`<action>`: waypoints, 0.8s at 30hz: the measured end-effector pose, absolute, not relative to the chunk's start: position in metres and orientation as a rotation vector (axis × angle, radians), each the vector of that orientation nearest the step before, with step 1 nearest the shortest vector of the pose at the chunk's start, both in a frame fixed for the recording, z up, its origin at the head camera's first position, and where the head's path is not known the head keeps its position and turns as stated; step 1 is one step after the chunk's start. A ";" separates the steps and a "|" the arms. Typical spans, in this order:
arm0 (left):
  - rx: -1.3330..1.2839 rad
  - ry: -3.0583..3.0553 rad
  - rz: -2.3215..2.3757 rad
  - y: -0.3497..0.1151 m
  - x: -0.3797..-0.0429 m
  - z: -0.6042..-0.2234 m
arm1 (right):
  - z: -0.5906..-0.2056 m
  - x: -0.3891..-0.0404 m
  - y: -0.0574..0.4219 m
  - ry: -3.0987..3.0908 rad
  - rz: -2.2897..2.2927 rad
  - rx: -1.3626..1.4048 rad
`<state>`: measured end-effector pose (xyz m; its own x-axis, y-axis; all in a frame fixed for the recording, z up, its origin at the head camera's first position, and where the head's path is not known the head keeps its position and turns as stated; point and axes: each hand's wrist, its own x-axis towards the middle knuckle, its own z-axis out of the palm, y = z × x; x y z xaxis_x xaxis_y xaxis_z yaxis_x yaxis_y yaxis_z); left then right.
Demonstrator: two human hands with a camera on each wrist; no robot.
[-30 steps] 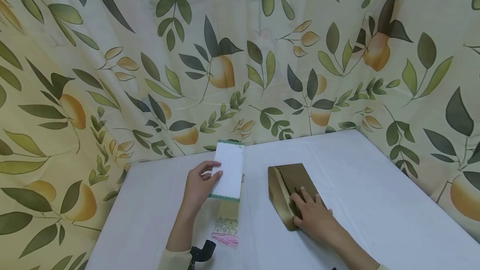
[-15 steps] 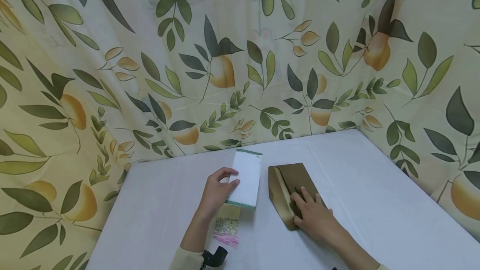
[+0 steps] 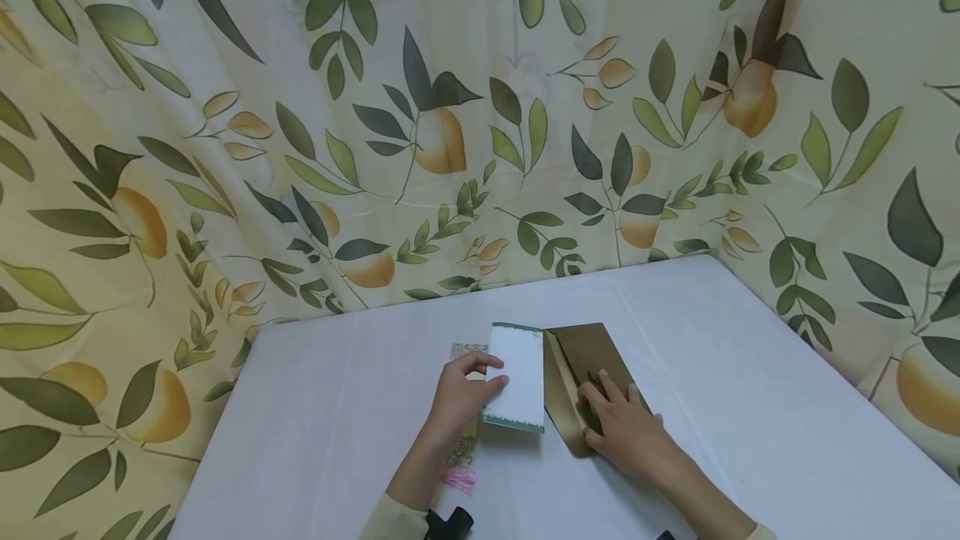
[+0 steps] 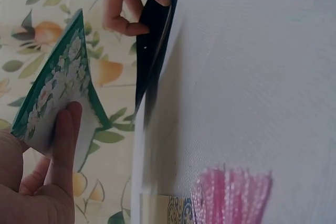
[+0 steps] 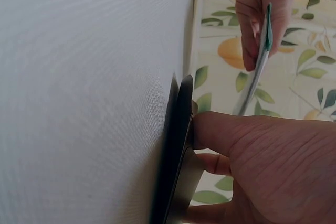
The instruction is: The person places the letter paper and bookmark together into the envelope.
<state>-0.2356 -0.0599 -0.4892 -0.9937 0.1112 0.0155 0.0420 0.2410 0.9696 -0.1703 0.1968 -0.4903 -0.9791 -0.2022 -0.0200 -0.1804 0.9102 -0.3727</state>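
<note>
My left hand (image 3: pixel 459 397) pinches a white card (image 3: pixel 519 377) between thumb and fingers, above the table. The card has green borders, and the left wrist view shows white flowers on its folded-looking face (image 4: pixel 65 77). A gold-brown envelope (image 3: pixel 600 344) lies just right of the card, its flap turned out toward the left. My right hand (image 3: pixel 630 436) rests on the envelope with fingers spread, thumb and forefinger close to the opening. Under my left arm lies a patterned strip like a bookmark (image 3: pixel 467 350), partly hidden, with a pink tassel (image 4: pixel 231 198).
A white cloth covers the table (image 3: pixel 750 390). Behind it hangs a curtain (image 3: pixel 480 107) printed with leaves and fruit. A black wrist mount (image 3: pixel 450 523) shows at my left sleeve (image 3: pixel 393 519).
My left hand has carried the card rightward and slightly nearer to me, from over the strip to the envelope's left edge. My right hand and the envelope stay in place.
</note>
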 end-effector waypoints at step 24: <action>0.191 2.450 1.858 -0.043 -0.234 -0.508 | -0.485 -0.169 0.195 3.005 -0.575 -0.291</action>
<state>-0.2335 -0.0427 -0.5077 -0.9905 0.1353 0.0261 0.0616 0.2653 0.9622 -0.1686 0.1949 -0.4851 -0.9798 -0.1976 -0.0312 -0.1721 0.9123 -0.3716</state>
